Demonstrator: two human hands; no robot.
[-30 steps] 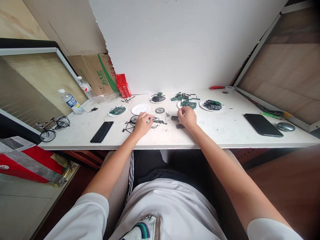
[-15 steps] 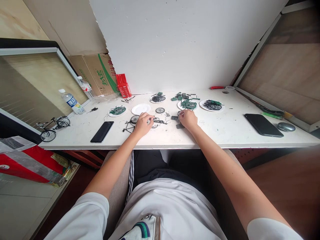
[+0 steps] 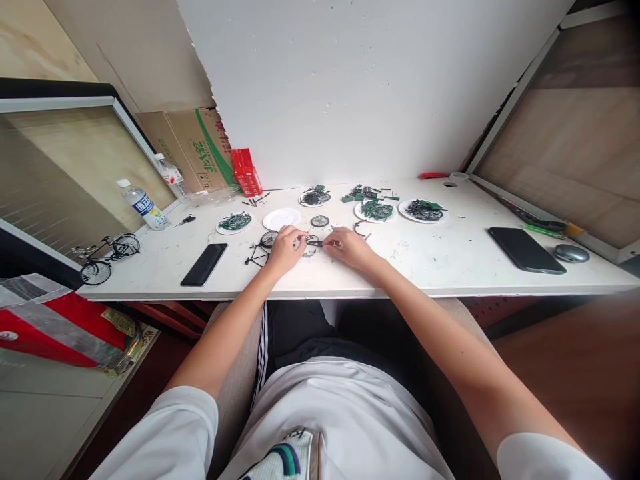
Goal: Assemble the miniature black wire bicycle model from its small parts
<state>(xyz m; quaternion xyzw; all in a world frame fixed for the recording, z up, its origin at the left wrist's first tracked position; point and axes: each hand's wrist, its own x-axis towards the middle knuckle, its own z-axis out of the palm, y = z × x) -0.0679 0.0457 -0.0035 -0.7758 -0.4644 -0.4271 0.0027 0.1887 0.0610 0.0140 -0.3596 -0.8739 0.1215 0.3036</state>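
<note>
The black model-bicycle part (image 3: 315, 243) lies on the white desk (image 3: 420, 263) at the centre of the frame, between the fingertips of the person's left hand (image 3: 286, 249) and right hand (image 3: 351, 247). Each thumb and forefinger stand narrowly apart beside it, though whether either pair grips anything cannot be told; a spoked wheel (image 3: 269, 239) shows just left of the left hand, another wheel (image 3: 320, 221) above the part.

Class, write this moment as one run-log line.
left hand: beside small black part | right hand: at its right end | loose wheel: on table, beyond hands
</note>
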